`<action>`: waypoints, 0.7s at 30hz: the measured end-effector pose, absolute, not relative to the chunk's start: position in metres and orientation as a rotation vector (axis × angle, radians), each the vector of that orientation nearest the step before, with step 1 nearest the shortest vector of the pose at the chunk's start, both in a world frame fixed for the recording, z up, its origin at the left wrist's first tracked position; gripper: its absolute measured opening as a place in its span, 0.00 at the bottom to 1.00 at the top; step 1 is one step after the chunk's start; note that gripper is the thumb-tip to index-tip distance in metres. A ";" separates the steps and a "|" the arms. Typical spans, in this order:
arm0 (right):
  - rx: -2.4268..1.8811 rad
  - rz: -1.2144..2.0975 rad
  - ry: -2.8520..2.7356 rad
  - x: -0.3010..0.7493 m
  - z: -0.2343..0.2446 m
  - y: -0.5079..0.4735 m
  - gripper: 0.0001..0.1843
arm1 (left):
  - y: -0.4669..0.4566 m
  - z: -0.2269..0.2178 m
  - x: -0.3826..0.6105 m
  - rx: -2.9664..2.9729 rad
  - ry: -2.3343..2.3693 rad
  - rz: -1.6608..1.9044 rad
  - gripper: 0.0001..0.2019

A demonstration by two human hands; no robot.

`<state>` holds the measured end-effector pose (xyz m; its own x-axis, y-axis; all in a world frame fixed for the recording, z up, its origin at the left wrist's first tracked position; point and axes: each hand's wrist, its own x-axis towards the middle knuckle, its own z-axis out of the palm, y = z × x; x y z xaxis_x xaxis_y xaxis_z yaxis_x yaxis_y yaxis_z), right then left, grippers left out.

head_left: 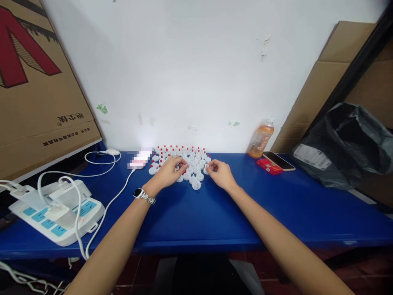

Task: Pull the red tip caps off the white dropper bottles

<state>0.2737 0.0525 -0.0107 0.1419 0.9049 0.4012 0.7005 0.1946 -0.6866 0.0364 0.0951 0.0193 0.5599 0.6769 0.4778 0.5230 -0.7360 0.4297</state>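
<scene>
Leaning over a blue table (pixel 196 217), we see a cluster of small white caps (pixel 196 185), many bearing red tips (pixel 165 146), gathered near the wall (pixel 190 82). Our left hand (pixel 170 170) curves above the cluster; whether its grip pinches anything, we cannot tell. Our right hand (pixel 221 175) curls at the cluster's right edge, fingertips at one cap, its grip's closure likewise unclear.

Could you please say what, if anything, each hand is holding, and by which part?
The right hand may be pinching or just touching a white plastic piece at its right edge. Whether the left hand holds anything cannot be told.
</scene>
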 end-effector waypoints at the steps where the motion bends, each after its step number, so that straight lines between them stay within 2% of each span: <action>1: -1.564 0.302 -1.619 0.274 -0.013 0.054 0.07 | 0.092 0.020 0.039 2.562 0.989 0.923 0.13; 4: -1.570 0.333 -1.646 0.274 -0.012 0.054 0.10 | 0.088 0.020 0.043 2.576 0.984 0.895 0.14; 8: -1.435 0.197 -1.741 0.268 0.000 0.036 0.15 | 0.088 0.021 0.042 2.551 1.000 0.893 0.14; 13: -1.247 0.141 -2.147 0.256 0.006 0.005 0.13 | 0.090 0.021 0.040 2.552 1.002 0.941 0.14; 21: -1.186 0.097 -2.232 0.251 0.007 0.001 0.05 | 0.090 0.028 0.035 2.526 1.013 1.006 0.14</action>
<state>0.2514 0.0007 0.0068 -0.4185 0.7745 0.4744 0.7302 0.5975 -0.3313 0.0355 0.0899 0.0279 0.5227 0.6819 0.5117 0.5169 -0.7308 0.4458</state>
